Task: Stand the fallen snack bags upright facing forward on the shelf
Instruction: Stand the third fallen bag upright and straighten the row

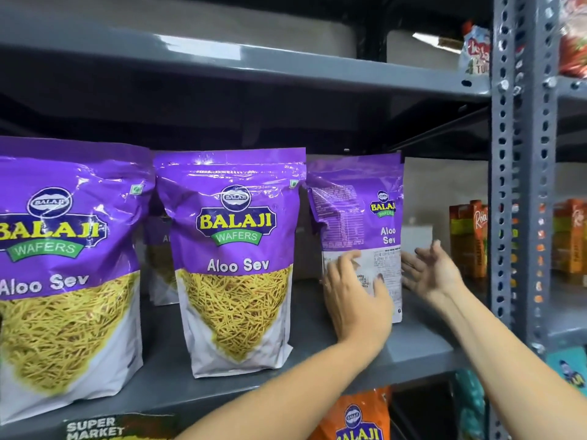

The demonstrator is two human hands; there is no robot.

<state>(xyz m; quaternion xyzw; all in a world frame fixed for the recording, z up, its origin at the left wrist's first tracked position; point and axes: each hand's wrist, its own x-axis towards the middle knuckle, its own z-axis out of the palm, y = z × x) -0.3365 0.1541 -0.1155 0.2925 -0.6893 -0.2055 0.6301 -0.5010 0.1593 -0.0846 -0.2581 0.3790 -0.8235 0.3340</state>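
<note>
Clearly the grey shelf [413, 350] carries three purple snack pouches up front: a big one at the left [63, 281], a middle one [235, 265] showing its front, and the third pouch [359, 217] at the right, which stands upright but shows you its printed back panel, so it looks to need turning. Each is a soft, glossy film pouch, probably light and slippery, filled with brittle yellow sev that you can see pictured on the two front faces; squeeze gently or the strands may crush. Judge the sides low down as the best hold, where the gusseted base gives some stiffness. Your left hand [355, 296] lies spread against the lower face of that third pouch, fingers loosely curled, pinching nothing; your right hand [432, 271] is open, palm inward, just beside its right edge
</note>
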